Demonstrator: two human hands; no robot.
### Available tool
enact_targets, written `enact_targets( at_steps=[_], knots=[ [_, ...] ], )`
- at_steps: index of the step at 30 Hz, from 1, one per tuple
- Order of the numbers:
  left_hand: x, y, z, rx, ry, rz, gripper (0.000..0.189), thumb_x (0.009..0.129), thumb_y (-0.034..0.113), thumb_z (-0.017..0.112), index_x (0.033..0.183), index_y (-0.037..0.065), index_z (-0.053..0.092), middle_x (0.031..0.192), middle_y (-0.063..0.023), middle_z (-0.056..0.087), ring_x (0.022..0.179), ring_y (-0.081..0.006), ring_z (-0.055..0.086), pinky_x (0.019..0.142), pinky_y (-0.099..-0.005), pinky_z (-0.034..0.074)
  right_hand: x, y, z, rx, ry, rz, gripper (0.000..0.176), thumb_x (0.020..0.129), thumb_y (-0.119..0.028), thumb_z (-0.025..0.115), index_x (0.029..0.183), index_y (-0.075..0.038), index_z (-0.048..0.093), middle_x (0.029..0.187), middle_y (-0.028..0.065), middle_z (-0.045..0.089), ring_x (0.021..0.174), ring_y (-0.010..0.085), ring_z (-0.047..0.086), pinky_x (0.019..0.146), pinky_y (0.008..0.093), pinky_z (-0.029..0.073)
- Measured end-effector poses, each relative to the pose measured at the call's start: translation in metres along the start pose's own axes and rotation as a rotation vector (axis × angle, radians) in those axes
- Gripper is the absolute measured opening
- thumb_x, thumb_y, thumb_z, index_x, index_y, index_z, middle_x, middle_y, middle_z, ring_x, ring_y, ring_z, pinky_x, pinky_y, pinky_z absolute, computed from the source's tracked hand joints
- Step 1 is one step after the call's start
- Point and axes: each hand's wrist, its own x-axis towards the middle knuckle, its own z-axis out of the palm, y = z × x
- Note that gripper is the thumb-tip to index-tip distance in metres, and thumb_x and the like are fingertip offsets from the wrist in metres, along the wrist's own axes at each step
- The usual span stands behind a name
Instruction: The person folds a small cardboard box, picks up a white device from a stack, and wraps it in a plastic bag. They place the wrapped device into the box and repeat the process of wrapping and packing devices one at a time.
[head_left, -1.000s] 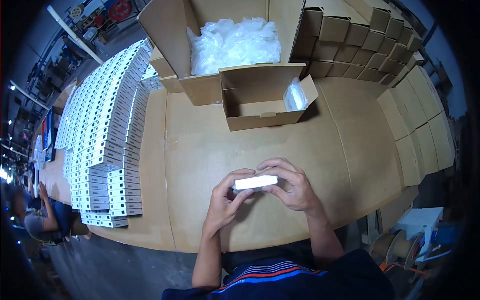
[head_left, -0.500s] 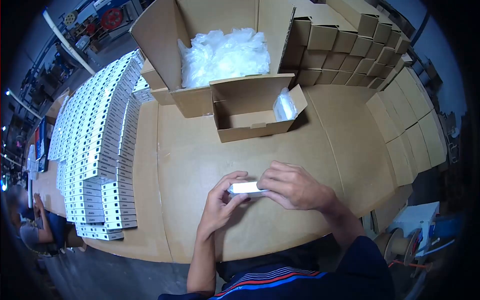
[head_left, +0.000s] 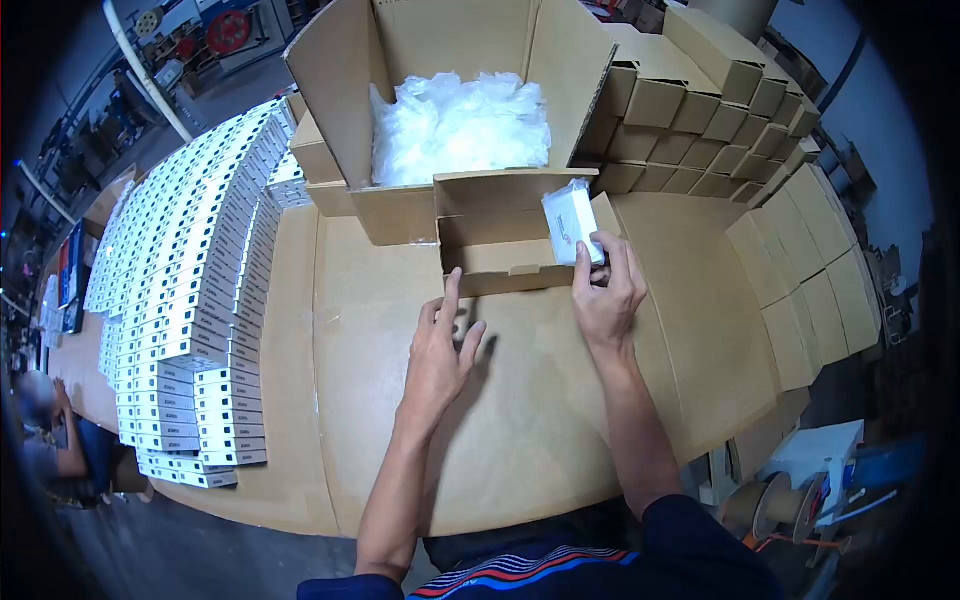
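My right hand [head_left: 610, 295] grips a small white box in a clear plastic bag [head_left: 570, 222] by its lower corner. It holds the wrapped box tilted at the right end of an open brown carton [head_left: 490, 284]. Whatever lies behind the wrapped box inside the carton is hidden. My left hand [head_left: 438, 350] is empty, its fingers apart and the index finger pointing toward the carton's front left corner.
Behind the carton, a large open cardboard box [head_left: 395, 215] holds a heap of clear plastic bags [head_left: 465, 125]. Stacked white boxes [head_left: 190, 270] fill the left side. Brown cartons [head_left: 720, 105] are piled at the back right. A person [head_left: 60, 440] sits at far left.
Both hands have moved forward from near the table's front. The right hand has carried the white box to the carton's right end; the left has let go of it and opened.
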Motion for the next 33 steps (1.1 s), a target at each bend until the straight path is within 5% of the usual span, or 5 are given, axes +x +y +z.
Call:
enact_targets(
  at_steps=[5, 15, 22, 27, 33],
  knots=[
    [0.004, 0.0, -0.004, -0.007, 0.002, -0.003, 0.074, 0.097, 0.014, 0.071, 0.162, 0.02, 0.037, 0.108, -0.0163, 0.066, 0.086, -0.0238, 0.065, 0.084, -0.0386, 0.057, 0.002, 0.015, 0.012, -0.153, -0.088, -0.011, 0.019, 0.086, -0.005, 0.077, 0.102, -0.003, 0.067, 0.096, 0.0128, 0.071, 0.081, 0.0355, 0.069, 0.07, 0.0452, 0.054],
    [-0.001, 0.0, -0.002, 0.085, 0.02, -0.019, 0.074, 0.095, 0.01, 0.07, 0.161, 0.023, 0.04, 0.102, -0.0168, 0.067, 0.08, -0.0269, 0.067, 0.081, -0.0417, 0.057, -0.012, 0.028, 0.034, -0.359, -0.124, 0.054, 0.009, 0.083, -0.012, 0.077, 0.091, -0.007, 0.074, 0.096, 0.0068, 0.071, 0.098, 0.0292, 0.062, 0.085, 0.044, 0.048],
    [-0.002, -0.019, 0.015, 0.125, 0.069, 0.058, 0.084, 0.091, 0.012, 0.07, 0.164, 0.025, 0.03, 0.1, -0.0222, 0.066, 0.089, -0.0423, 0.066, 0.085, -0.0516, 0.054, -0.032, 0.034, 0.027, -0.406, -0.167, 0.054, 0.023, 0.093, -0.014, 0.066, 0.113, -0.008, 0.078, 0.138, 0.0086, 0.064, 0.105, 0.0367, 0.058, 0.097, 0.0464, 0.046],
    [-0.052, 0.003, -0.018, -0.089, 0.104, 0.051, 0.085, 0.094, 0.01, 0.067, 0.167, 0.019, 0.022, 0.114, -0.0239, 0.063, 0.096, -0.0412, 0.067, 0.089, -0.0475, 0.056, -0.059, 0.051, 0.021, -0.411, -0.351, -0.019, 0.057, 0.108, -0.03, 0.049, 0.162, -0.016, 0.037, 0.17, 0.0217, 0.02, 0.15, 0.0455, 0.03, 0.12, 0.055, 0.029],
    [-0.134, -0.021, -0.102, 0.119, 0.532, 0.031, 0.071, 0.089, 0.004, 0.072, 0.154, 0.008, 0.046, 0.125, -0.0187, 0.063, 0.112, -0.0345, 0.065, 0.097, -0.0421, 0.054, -0.063, 0.021, 0.032, -0.309, -0.2, -0.041, 0.077, 0.105, -0.038, 0.052, 0.166, -0.008, 0.016, 0.17, 0.027, 0.014, 0.155, 0.048, 0.02, 0.124, 0.057, 0.022]
  ],
)
